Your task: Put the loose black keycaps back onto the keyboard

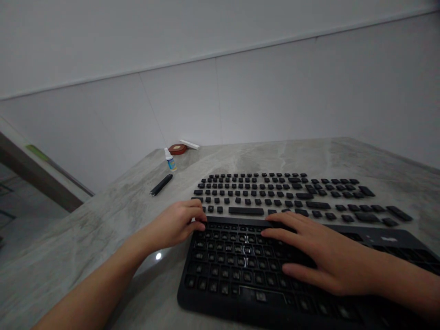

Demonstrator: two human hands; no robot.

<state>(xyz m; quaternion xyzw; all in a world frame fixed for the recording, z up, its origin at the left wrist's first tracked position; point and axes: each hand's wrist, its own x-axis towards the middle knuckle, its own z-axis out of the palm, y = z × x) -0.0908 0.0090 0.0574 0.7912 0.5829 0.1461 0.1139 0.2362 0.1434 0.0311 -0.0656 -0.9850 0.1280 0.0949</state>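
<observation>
A black keyboard (247,275) with its keycaps removed lies in front of me, its bare sockets showing. My left hand (184,221) is at its far left corner, thumb and forefinger drawn together in a pinch. What sits between those fingertips, if anything, is too small to make out. Across the right part of the keyboard rests my right hand (319,256), fingers stretched out and spread, covering some sockets. Loose black keycaps (247,186) stand in rows beyond the keyboard, laid out much like its keys. The long spacebar keycap (246,211) is close to its far edge.
On the left of the grey marbled table (137,213) lies a black pen-like tool (161,184). Behind it stand a small white spray bottle (170,160), a brown case (178,149) and a white strip (189,145). A pale wall (268,96) runs behind the table.
</observation>
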